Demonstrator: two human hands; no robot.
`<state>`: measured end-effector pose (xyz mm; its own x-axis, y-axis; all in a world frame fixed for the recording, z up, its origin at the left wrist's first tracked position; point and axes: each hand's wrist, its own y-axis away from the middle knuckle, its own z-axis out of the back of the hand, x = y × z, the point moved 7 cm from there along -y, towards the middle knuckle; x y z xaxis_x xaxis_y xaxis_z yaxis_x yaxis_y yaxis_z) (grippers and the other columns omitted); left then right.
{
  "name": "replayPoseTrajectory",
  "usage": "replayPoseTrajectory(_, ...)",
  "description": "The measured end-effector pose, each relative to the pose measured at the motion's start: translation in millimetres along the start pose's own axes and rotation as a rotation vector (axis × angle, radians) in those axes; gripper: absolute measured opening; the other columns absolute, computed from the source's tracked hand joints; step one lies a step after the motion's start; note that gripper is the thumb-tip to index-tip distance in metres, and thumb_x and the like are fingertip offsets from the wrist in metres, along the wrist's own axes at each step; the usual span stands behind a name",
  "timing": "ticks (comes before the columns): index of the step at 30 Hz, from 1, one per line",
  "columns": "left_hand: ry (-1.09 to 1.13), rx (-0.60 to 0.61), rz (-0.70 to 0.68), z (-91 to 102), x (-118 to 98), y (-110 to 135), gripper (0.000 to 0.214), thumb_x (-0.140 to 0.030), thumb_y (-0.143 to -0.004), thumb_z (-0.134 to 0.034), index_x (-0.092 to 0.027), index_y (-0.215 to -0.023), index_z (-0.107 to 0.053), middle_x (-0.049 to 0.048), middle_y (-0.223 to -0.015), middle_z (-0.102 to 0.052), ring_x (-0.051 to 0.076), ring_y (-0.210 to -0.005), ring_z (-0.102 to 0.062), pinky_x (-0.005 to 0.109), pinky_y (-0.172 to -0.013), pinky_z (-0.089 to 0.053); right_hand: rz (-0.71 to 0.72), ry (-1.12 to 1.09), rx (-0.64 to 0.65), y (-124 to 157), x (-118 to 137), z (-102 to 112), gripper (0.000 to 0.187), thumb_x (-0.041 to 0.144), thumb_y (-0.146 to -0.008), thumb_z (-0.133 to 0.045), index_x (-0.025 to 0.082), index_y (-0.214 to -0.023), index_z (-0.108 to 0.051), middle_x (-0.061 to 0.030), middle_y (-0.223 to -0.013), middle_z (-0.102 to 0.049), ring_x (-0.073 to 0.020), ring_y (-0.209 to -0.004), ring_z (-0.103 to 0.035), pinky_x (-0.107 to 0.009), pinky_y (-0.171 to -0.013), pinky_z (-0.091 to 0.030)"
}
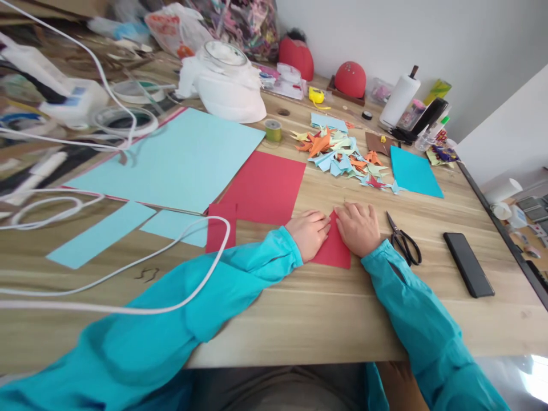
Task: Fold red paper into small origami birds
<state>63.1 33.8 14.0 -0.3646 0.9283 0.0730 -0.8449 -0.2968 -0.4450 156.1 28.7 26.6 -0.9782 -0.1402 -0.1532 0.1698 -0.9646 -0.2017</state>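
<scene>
My left hand (309, 232) and my right hand (358, 227) lie side by side on a small red piece of paper (333, 251) on the wooden table (325, 319). Both hands press down on it with fingers together and bent; the paper's pointed top shows between them. Most of the red piece is hidden under my hands. Both arms wear teal sleeves.
Black scissors (405, 244) and a black phone (468, 264) lie right of my hands. A larger red sheet (265, 185), a big light-blue sheet (180, 160) and a pile of folded paper shapes (342, 157) lie farther back. A white cable (128, 274) loops at left.
</scene>
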Motion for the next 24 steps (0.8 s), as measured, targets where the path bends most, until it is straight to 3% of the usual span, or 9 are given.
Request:
replayPoseTrajectory(6,0.010,-0.065,-0.021,10.9,-13.9,23.1,0.028,-0.021,-0.087,-0.044,-0.011,-0.097,-0.067,0.0111,-0.103,-0.067,0.022,-0.100,-0.057,0.040,-0.092,-0.045,-0.013,-0.013,0.012,0.6,-0.5,-1.9,0.037,0.032,-0.093,-0.029,0.024,-0.123,-0.050,-0.0113,-0.127,-0.052,-0.0265,-0.114,-0.044,-0.053,-0.098,-0.026)
replayPoseTrajectory(10,0.094,-0.128,0.050,16.7,-13.8,38.2,0.028,-0.022,-0.086,-0.043,-0.013,-0.091,-0.069,0.0095,-0.097,-0.070,0.022,-0.096,-0.059,0.042,-0.092,-0.045,-0.019,-0.015,0.013,1.5,-1.1,-2.9,0.037,0.032,-0.093,-0.030,0.024,-0.124,-0.049,-0.0111,-0.128,-0.051,-0.0261,-0.114,-0.044,-0.054,-0.098,-0.026)
replayPoseTrajectory(15,0.193,-0.083,0.130,21.1,-8.3,54.0,0.028,-0.022,-0.086,-0.044,-0.017,-0.099,-0.068,0.0072,-0.105,-0.068,0.022,-0.105,-0.056,0.045,-0.098,-0.040,-0.024,-0.009,0.021,1.8,-2.6,-4.3,0.037,0.032,-0.093,-0.030,0.024,-0.124,-0.049,-0.0113,-0.129,-0.050,-0.0260,-0.115,-0.044,-0.054,-0.098,-0.026)
replayPoseTrajectory(24,0.141,-0.173,0.136,31.5,-16.7,69.1,0.028,-0.023,-0.085,-0.043,-0.019,-0.091,-0.069,0.0058,-0.097,-0.071,0.019,-0.095,-0.060,0.042,-0.093,-0.041,-0.027,-0.019,-0.004,2.8,-4.9,-6.0,0.037,0.034,-0.094,-0.029,0.025,-0.123,-0.050,-0.0100,-0.128,-0.051,-0.0259,-0.113,-0.046,-0.053,-0.096,-0.028)
